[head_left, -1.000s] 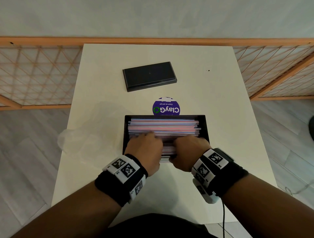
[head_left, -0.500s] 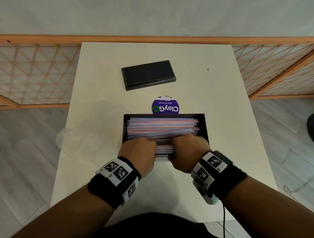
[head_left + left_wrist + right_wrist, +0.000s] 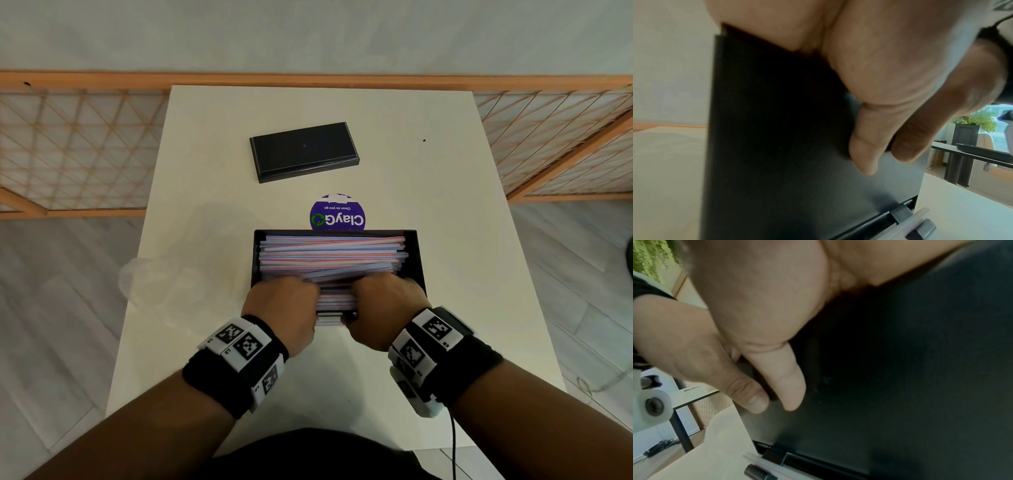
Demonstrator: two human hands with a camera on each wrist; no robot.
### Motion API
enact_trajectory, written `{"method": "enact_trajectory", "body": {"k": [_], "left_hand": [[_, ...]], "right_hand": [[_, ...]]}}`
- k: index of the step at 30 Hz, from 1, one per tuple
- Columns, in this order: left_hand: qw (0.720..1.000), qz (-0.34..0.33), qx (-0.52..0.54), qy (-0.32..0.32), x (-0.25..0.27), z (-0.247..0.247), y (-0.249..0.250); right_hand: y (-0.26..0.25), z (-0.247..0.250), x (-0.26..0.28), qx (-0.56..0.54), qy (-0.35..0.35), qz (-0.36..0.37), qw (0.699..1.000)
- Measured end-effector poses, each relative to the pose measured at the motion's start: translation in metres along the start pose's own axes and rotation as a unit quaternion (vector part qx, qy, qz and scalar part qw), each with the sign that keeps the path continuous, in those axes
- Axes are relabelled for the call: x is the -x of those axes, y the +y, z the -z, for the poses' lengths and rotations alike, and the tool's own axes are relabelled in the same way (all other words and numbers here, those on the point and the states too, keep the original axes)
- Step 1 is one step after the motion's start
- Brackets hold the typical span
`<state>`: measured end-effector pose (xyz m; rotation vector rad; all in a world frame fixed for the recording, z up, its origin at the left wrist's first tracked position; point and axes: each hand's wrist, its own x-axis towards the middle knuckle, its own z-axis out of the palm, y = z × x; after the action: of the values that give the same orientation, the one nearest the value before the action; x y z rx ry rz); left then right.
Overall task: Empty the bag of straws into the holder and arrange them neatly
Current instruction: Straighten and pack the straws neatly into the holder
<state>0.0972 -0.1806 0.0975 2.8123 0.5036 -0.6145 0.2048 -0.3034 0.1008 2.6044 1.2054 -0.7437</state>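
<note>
Black holder unmoved since earlier, I see; my left hand and right hand still grip its near wall, fingers over the straws.

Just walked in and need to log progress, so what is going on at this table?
A person is tidying striped straws that already lie lengthwise in a black holder on the white table. Both the left hand and the right hand reach over the holder's near edge onto the straws, thumbs against its front wall. The clear plastic bag lies to the left, and a black lid sits farther back.
</note>
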Motion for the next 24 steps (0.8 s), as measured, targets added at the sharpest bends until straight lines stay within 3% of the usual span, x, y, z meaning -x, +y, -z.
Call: {"method": "enact_trajectory", "body": {"k": [12, 18, 24], "left_hand": [[1.000, 0.005, -0.001, -0.001, -0.0007, -0.0029, 0.0003], [0.997, -0.054, -0.016, 0.047, 0.0029, -0.0025, 0.0077], [0.999, -0.026, -0.019, 0.008, 0.0022, -0.0057, 0.0093]], "right_hand": [[0.0008, -0.0021, 0.0015, -0.002, 0.002, 0.000, 1.000], [-0.0009, 0.0022, 0.0032, -0.016, 0.038, 0.057, 0.998], [-0.0024, -0.0007, 0.0016, 0.032, -0.003, 0.044, 0.999]]}}
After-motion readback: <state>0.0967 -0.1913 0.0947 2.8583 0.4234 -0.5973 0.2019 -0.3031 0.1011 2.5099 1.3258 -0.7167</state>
